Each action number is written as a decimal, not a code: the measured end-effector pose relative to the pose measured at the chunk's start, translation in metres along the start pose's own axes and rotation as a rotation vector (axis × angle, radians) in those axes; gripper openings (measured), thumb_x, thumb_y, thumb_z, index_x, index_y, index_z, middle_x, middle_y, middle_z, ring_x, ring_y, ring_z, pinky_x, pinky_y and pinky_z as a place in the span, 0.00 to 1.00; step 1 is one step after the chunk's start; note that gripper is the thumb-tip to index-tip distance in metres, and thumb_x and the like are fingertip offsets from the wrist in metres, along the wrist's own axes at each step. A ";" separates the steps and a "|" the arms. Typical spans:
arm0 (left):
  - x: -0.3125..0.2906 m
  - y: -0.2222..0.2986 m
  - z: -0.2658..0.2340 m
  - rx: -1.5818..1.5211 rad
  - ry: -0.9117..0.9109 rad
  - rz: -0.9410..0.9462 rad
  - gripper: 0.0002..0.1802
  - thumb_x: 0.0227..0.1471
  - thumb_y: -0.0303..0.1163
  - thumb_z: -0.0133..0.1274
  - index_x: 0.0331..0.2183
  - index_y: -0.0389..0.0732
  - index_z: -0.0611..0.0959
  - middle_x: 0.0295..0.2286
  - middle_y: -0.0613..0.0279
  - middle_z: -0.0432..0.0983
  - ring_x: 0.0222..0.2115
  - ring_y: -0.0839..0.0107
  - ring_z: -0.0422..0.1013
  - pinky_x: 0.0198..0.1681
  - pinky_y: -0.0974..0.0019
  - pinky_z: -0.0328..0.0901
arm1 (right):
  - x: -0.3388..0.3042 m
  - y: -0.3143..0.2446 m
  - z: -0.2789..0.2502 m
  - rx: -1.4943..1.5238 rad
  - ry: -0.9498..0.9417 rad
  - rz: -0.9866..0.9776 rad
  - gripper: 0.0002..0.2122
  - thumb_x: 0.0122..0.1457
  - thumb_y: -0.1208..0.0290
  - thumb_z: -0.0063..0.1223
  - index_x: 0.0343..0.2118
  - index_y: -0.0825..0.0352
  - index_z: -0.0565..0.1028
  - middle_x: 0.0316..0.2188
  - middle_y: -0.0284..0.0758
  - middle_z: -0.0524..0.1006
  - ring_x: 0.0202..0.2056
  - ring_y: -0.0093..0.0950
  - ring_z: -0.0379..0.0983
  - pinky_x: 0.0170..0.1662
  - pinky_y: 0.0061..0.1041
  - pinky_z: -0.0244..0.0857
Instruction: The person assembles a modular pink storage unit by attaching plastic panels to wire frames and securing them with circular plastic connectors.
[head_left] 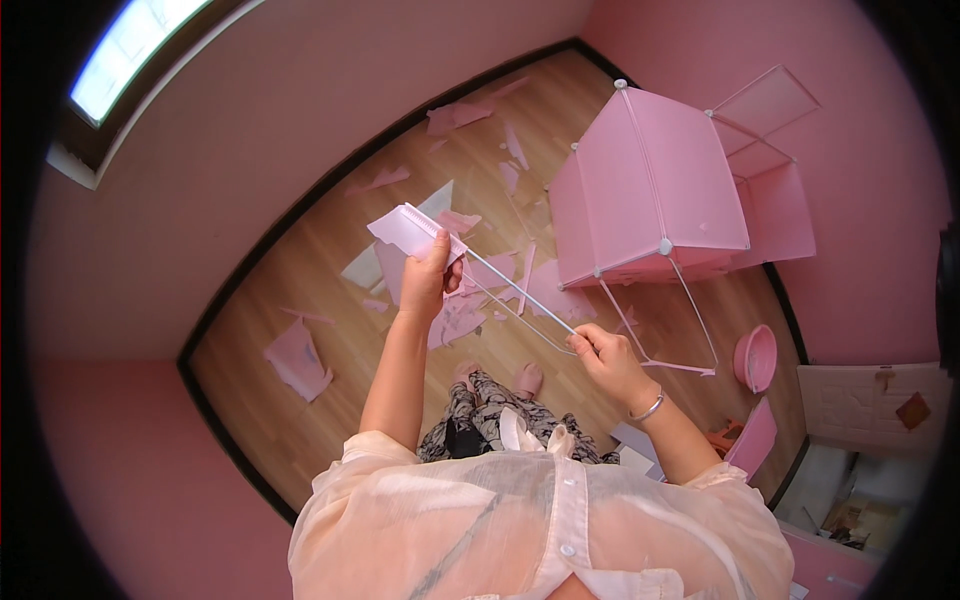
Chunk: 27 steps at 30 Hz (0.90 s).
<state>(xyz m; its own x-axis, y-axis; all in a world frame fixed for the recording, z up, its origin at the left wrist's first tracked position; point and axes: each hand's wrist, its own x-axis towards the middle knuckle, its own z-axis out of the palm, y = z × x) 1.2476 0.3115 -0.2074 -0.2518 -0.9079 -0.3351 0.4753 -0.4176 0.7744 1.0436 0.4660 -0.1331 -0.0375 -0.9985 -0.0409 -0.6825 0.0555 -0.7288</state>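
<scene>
A thin metal wire frame (pixel 520 292) slants across the middle of the view, between my two hands. A torn remnant of pale pink plastic sheet (pixel 398 226) is at its far left end, with a ragged edge. My left hand (pixel 430 277) is closed on this sheet where it meets the frame, thumb on top. My right hand (pixel 607 362), with a bracelet at the wrist, is closed round the near right end of the frame. Beneath the frame, torn pink scraps (pixel 458 322) lie on the wooden floor.
A pink panel storage cabinet (pixel 660 180) stands at the right, with bare wire frames (pixel 690 310) sticking out. A pink basin (pixel 755 358) sits by the right wall. More scraps (pixel 300 360) are spread left and far. A window (pixel 135 55) is at upper left.
</scene>
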 end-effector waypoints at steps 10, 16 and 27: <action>-0.004 -0.019 0.000 0.512 -0.189 0.120 0.10 0.43 0.35 0.52 0.24 0.37 0.75 0.16 0.67 0.67 0.16 0.78 0.61 0.18 0.75 0.55 | 0.007 0.013 0.009 0.071 0.016 0.169 0.08 0.52 0.69 0.43 0.29 0.67 0.72 0.17 0.38 0.71 0.20 0.27 0.68 0.23 0.22 0.59; 0.003 -0.027 -0.044 1.022 -0.227 0.234 0.12 0.43 0.39 0.50 0.29 0.42 0.77 0.25 0.57 0.73 0.28 0.59 0.68 0.30 0.64 0.62 | 0.004 0.018 -0.002 -0.251 -0.054 0.121 0.06 0.50 0.66 0.44 0.28 0.60 0.72 0.15 0.41 0.70 0.19 0.38 0.69 0.20 0.32 0.60; -0.011 -0.042 -0.198 1.811 0.043 -0.312 0.17 0.39 0.39 0.52 0.34 0.41 0.74 0.32 0.52 0.71 0.36 0.59 0.67 0.37 0.59 0.62 | 0.027 0.033 -0.055 -0.302 0.132 0.135 0.07 0.51 0.66 0.42 0.27 0.61 0.70 0.13 0.41 0.69 0.20 0.41 0.67 0.21 0.34 0.60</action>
<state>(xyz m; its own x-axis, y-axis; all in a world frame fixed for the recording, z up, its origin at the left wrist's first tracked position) 1.3973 0.3323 -0.3427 -0.1095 -0.8263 -0.5525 -0.9705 -0.0312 0.2390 0.9801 0.4413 -0.1204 -0.2228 -0.9747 -0.0198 -0.8490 0.2039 -0.4875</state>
